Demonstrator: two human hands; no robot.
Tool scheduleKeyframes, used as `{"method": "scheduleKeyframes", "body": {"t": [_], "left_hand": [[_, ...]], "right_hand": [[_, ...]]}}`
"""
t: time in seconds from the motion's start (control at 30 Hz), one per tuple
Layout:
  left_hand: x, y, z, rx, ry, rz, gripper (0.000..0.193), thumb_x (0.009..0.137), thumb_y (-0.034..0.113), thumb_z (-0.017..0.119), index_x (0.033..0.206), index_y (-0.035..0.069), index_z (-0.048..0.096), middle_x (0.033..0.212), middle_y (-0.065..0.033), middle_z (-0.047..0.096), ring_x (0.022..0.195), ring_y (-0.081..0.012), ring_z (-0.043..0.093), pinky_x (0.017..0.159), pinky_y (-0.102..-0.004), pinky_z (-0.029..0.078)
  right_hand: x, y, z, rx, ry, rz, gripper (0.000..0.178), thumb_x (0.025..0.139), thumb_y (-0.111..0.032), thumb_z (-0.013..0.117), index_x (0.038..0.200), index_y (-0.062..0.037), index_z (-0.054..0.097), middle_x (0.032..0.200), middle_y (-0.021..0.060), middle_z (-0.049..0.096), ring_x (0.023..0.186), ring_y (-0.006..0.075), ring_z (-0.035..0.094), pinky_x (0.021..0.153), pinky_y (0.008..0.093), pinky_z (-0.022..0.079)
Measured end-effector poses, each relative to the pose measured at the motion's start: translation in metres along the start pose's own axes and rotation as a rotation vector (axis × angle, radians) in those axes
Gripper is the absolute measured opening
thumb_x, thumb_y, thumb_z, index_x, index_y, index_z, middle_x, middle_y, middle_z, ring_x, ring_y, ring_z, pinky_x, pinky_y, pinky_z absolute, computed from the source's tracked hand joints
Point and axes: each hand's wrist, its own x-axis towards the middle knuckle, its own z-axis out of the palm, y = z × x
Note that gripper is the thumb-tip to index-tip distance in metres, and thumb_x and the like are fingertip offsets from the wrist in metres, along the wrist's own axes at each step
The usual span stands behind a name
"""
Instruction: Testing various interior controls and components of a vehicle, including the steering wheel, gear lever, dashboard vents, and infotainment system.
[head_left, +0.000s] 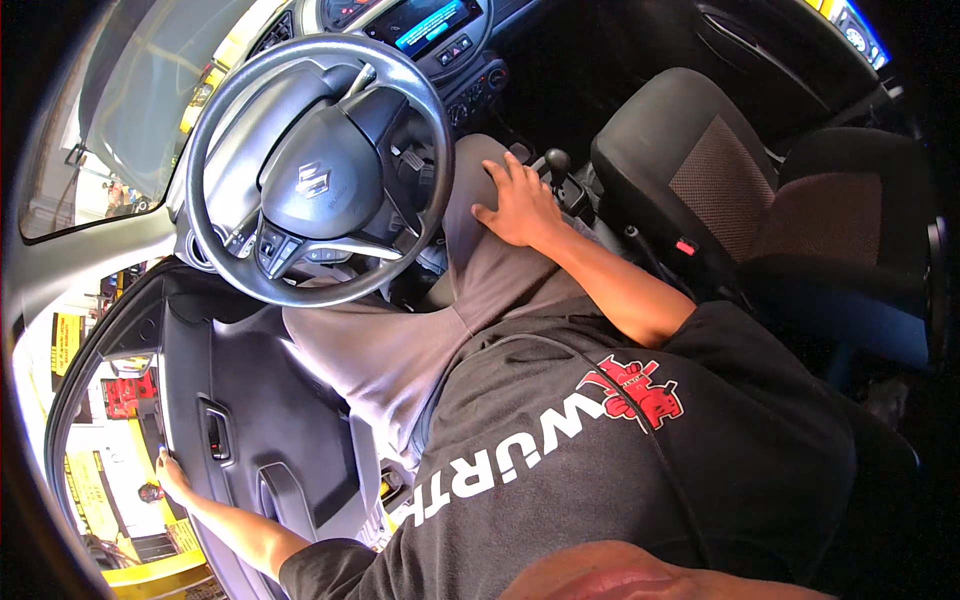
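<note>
Trousers [385,350] under the right hand [520,205]: plain grey-brown. Gear knob [557,160] just beside that hand: black. Steering wheel [322,165], left of it: dark grey, silver badge [312,180], silver trim on a lower spoke. Screen [425,25] beyond: dark with bright blue panel. Passenger seat [690,150], right of it: black sides, brown textured centre. Buckle [686,245] between: red. Door [280,400] by the left hand [172,478]: dark grey. Sign [66,345] past that hand: yellow/black. Shirt [620,490] between both hands: black, white lettering, red figure print.

A lit screen [424,27] sits beyond the black steering wheel [322,182], a red buckle [686,246] beside the dark seat [720,172].
</note>
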Motion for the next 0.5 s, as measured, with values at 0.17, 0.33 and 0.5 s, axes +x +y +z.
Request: {"method": "scheduleKeyframes", "body": {"t": [0.17,0.33,0.5], "left_hand": [[-0.002,0.006,-0.001,0.109,-0.027,-0.036,0.062,0.105,0.054,0.044,0.128,0.002,0.069,0.126,-0.0256,0.069,0.116,-0.0455,0.064,0.102,-0.049,0.047],[0.003,-0.004,-0.004,0.171,-0.056,-0.068,0.065,0.105,0.055,0.042,0.133,0.002,0.068,0.133,-0.0249,0.067,0.123,-0.0449,0.062,0.107,-0.0496,0.046],[-0.003,0.001,-0.007,0.171,-0.091,-0.134,0.067,0.106,0.056,0.038,0.135,0.003,0.067,0.135,-0.0248,0.066,0.125,-0.045,0.062,0.108,-0.0502,0.045]], "right_hand": [[0.001,-0.001,-0.001,0.013,-0.006,0.008,0.083,0.092,-0.049,0.071,0.16,-0.0144,0.038,0.167,0.022,0.029,0.151,0.0419,0.034,0.12,0.0551,0.035],[0.001,-0.002,-0.005,-0.002,-0.07,0.013,0.083,0.095,-0.052,0.068,0.162,-0.0166,0.034,0.169,0.0204,0.024,0.152,0.0401,0.031,0.121,0.0532,0.034],[0.002,-0.004,-0.004,-0.001,-0.07,0.01,0.083,0.095,-0.052,0.067,0.162,-0.0166,0.034,0.169,0.0202,0.024,0.152,0.0399,0.031,0.121,0.0537,0.034]]}}
